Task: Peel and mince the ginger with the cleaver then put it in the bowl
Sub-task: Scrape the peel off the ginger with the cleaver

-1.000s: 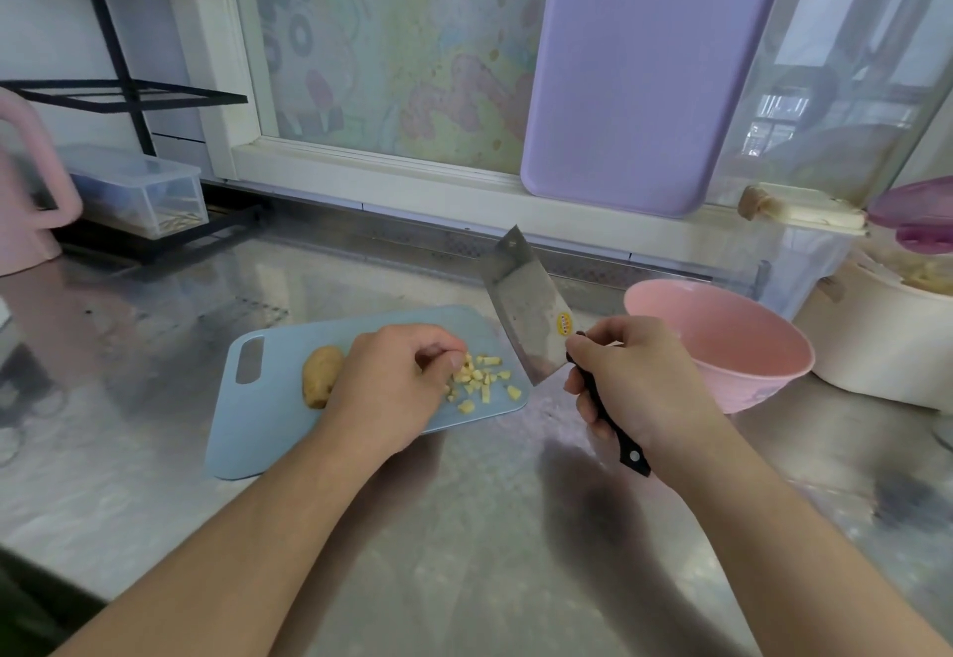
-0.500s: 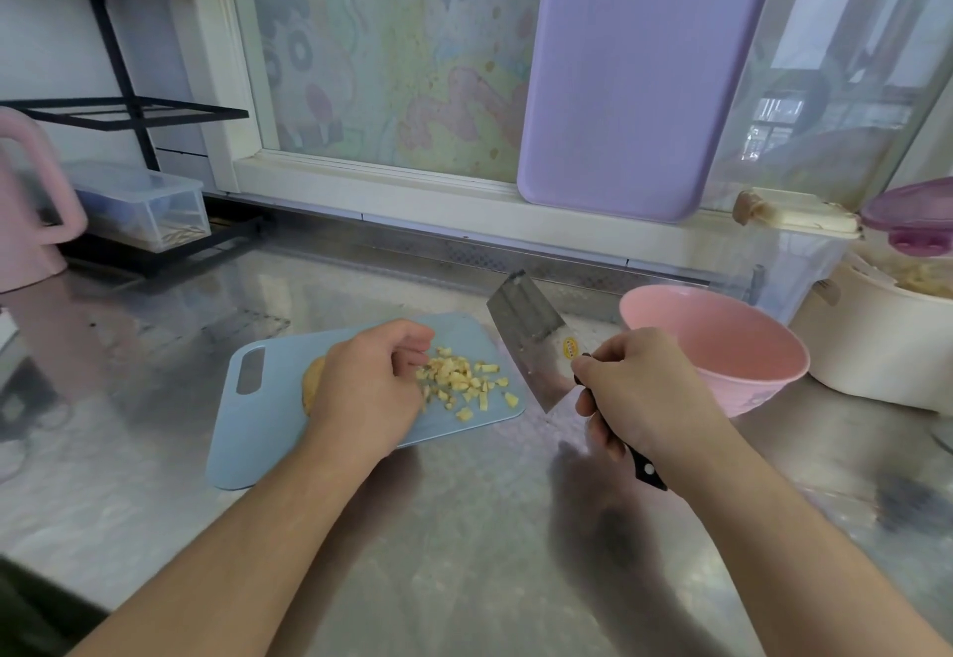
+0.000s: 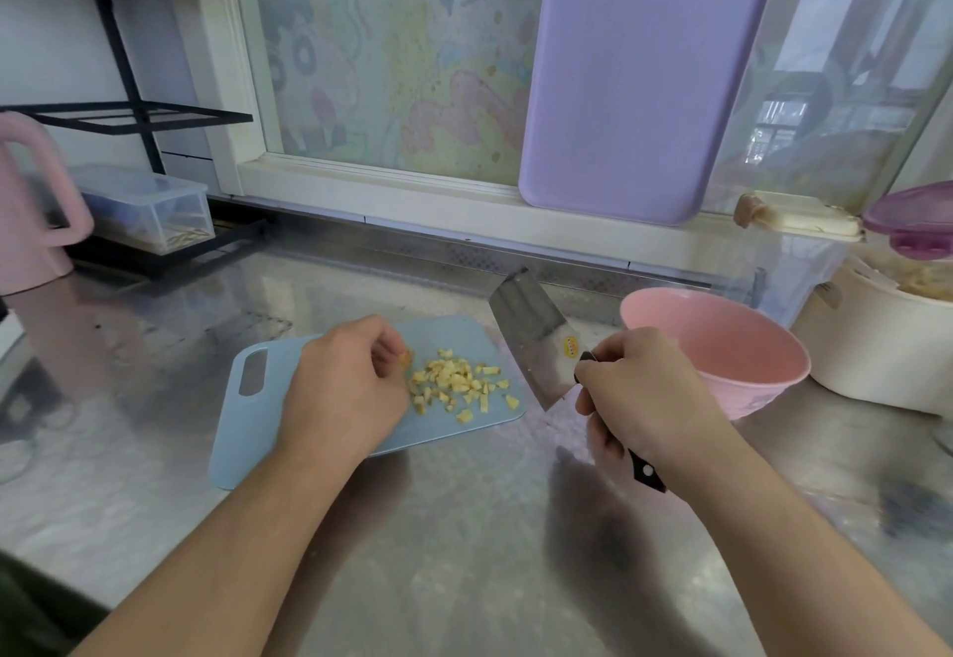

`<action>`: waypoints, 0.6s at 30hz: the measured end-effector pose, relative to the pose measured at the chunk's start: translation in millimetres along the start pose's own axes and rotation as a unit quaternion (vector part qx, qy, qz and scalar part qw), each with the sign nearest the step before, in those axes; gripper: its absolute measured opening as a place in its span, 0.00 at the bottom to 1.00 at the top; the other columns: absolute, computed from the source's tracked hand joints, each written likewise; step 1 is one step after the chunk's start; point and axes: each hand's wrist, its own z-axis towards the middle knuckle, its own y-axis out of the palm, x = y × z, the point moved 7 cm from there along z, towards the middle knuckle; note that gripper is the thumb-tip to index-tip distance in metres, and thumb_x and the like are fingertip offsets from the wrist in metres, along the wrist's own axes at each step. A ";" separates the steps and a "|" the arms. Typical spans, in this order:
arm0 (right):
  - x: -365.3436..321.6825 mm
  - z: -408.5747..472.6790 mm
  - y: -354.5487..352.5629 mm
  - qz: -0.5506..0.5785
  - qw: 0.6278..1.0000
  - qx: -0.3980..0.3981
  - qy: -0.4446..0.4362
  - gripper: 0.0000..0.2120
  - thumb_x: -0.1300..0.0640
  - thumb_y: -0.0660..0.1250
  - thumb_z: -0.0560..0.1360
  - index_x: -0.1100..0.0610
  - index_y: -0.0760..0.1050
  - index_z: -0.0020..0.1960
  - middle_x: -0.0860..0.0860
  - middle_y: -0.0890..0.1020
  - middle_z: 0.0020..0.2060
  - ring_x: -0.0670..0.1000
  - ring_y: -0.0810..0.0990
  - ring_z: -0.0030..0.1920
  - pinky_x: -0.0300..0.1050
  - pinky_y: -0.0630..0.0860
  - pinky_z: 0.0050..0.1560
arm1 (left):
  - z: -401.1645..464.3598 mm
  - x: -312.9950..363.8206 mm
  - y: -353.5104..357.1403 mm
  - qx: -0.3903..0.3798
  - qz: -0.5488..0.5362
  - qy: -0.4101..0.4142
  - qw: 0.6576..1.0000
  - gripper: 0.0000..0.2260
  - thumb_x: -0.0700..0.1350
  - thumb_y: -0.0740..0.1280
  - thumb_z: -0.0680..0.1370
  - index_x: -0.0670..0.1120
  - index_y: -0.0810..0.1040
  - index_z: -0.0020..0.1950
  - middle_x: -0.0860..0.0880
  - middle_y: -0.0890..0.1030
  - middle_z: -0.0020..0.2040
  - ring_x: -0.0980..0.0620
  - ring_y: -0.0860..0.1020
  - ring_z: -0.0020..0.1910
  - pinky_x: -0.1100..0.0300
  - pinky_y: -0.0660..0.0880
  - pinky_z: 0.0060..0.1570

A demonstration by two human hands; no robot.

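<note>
- Here, minced ginger (image 3: pixel 454 383) lies in a loose pile on the blue board (image 3: pixel 247 429), on the table (image 3: pixel 464 553).
- Left hand (image 3: pixel 343 388) rests on the board, fingers curled, pinching a small ginger bit (image 3: pixel 407 359) beside the pile.
- Right hand (image 3: pixel 639 393) grips the cleaver (image 3: pixel 531 336), blade tilted up between board and bowl.
- Pink bowl (image 3: pixel 722 347) shows nothing inside.
- A clear box (image 3: pixel 149 212) on the rack holds something unclear.
</note>
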 end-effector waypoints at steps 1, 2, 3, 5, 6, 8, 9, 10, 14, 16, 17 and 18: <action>-0.5 -0.5 1.0 0.003 1.000 -0.005 0.001 0.09 0.66 0.60 0.76 0.69 0.77 0.43 0.65 0.82 0.28 0.57 0.75 0.21 0.41 0.69 0.25 | -0.7 2.8 1.1 -0.010 -0.004 0.022 1.000 0.13 0.35 0.67 0.75 0.54 0.81 0.44 0.59 0.81 0.42 0.60 0.79 0.44 0.65 0.75 0.41; -1.2 -1.1 1.8 0.001 1.000 -0.008 0.001 0.09 0.67 0.59 0.75 0.69 0.77 0.43 0.65 0.82 0.29 0.58 0.75 0.21 0.42 0.69 0.26 | -2.5 5.9 3.5 -0.025 0.000 0.042 0.999 0.13 0.35 0.69 0.75 0.55 0.81 0.45 0.59 0.81 0.43 0.61 0.79 0.45 0.66 0.74 0.42; -1.8 -1.8 1.8 -0.005 1.000 -0.008 0.002 0.09 0.67 0.59 0.74 0.69 0.77 0.43 0.66 0.82 0.29 0.57 0.75 0.21 0.42 0.69 0.26 | -4.2 8.1 6.0 -0.041 0.009 0.053 0.998 0.11 0.37 0.70 0.75 0.55 0.81 0.45 0.60 0.81 0.42 0.61 0.79 0.45 0.65 0.76 0.44; -3.4 -4.5 0.8 -0.028 1.000 -0.008 0.005 0.09 0.68 0.58 0.72 0.69 0.77 0.42 0.66 0.81 0.27 0.55 0.73 0.18 0.39 0.68 0.23 | -7.1 10.5 8.4 -0.065 0.040 0.047 0.996 0.08 0.43 0.73 0.75 0.56 0.80 0.43 0.60 0.81 0.40 0.60 0.79 0.42 0.57 0.80 0.44; -4.3 -6.0 0.3 -0.042 0.999 -0.010 0.005 0.09 0.68 0.58 0.72 0.69 0.77 0.42 0.65 0.81 0.26 0.55 0.72 0.17 0.38 0.66 0.22 | -8.5 11.3 7.1 -0.066 0.057 0.036 0.996 0.06 0.46 0.73 0.75 0.56 0.80 0.42 0.60 0.81 0.39 0.59 0.79 0.41 0.55 0.80 0.43; -5.4 -8.6 1.5 -0.063 0.998 -0.020 0.007 0.10 0.67 0.58 0.72 0.68 0.77 0.42 0.63 0.82 0.25 0.54 0.73 0.16 0.36 0.66 0.20 | -9.7 13.4 2.1 -0.056 0.087 0.015 0.995 0.04 0.51 0.72 0.75 0.55 0.78 0.41 0.58 0.81 0.37 0.58 0.78 0.39 0.56 0.78 0.39; -5.8 -9.8 3.6 -0.066 0.997 -0.028 0.010 0.10 0.66 0.58 0.74 0.67 0.77 0.43 0.63 0.82 0.26 0.54 0.75 0.17 0.35 0.66 0.20 | -10.1 14.5 0.6 -0.054 0.108 0.008 0.993 0.05 0.53 0.70 0.75 0.55 0.78 0.41 0.57 0.81 0.35 0.58 0.78 0.38 0.57 0.76 0.36; -6.9 -11.2 6.8 -0.066 0.997 -0.038 0.012 0.09 0.65 0.58 0.75 0.67 0.77 0.44 0.62 0.83 0.26 0.54 0.77 0.18 0.34 0.66 0.19 | -10.8 15.2 0.9 -0.060 0.130 0.003 0.990 0.06 0.54 0.69 0.76 0.54 0.78 0.41 0.56 0.82 0.33 0.59 0.77 0.37 0.58 0.74 0.34; -12.0 -15.9 18.6 -0.074 0.995 -0.067 0.011 0.10 0.63 0.57 0.77 0.66 0.76 0.45 0.58 0.84 0.26 0.54 0.82 0.22 0.34 0.69 0.21 | -11.4 15.4 5.3 -0.085 0.170 -0.003 0.982 0.08 0.54 0.68 0.76 0.52 0.78 0.40 0.55 0.82 0.30 0.58 0.78 0.35 0.58 0.74 0.33; -14.2 -17.1 19.2 -0.080 0.995 -0.067 0.006 0.10 0.65 0.56 0.76 0.65 0.76 0.45 0.58 0.84 0.26 0.54 0.83 0.23 0.35 0.72 0.22 | -11.4 15.2 7.1 -0.095 0.175 0.003 0.980 0.07 0.54 0.69 0.75 0.53 0.78 0.40 0.55 0.82 0.30 0.58 0.78 0.35 0.59 0.72 0.33; -14.8 -17.2 18.7 -0.081 0.995 -0.064 0.002 0.09 0.65 0.56 0.75 0.65 0.75 0.45 0.57 0.84 0.26 0.54 0.83 0.23 0.36 0.73 0.23 | -11.3 15.1 8.0 -0.100 0.173 0.006 0.980 0.07 0.54 0.69 0.75 0.53 0.78 0.40 0.56 0.82 0.31 0.57 0.78 0.36 0.59 0.72 0.34; -15.3 -17.2 18.1 -0.082 0.995 -0.060 -0.001 0.09 0.66 0.56 0.75 0.65 0.75 0.45 0.57 0.83 0.25 0.55 0.83 0.24 0.37 0.74 0.23 | -11.5 14.9 9.0 -0.104 0.170 0.010 0.980 0.06 0.54 0.69 0.75 0.54 0.78 0.41 0.56 0.82 0.33 0.57 0.79 0.37 0.58 0.72 0.35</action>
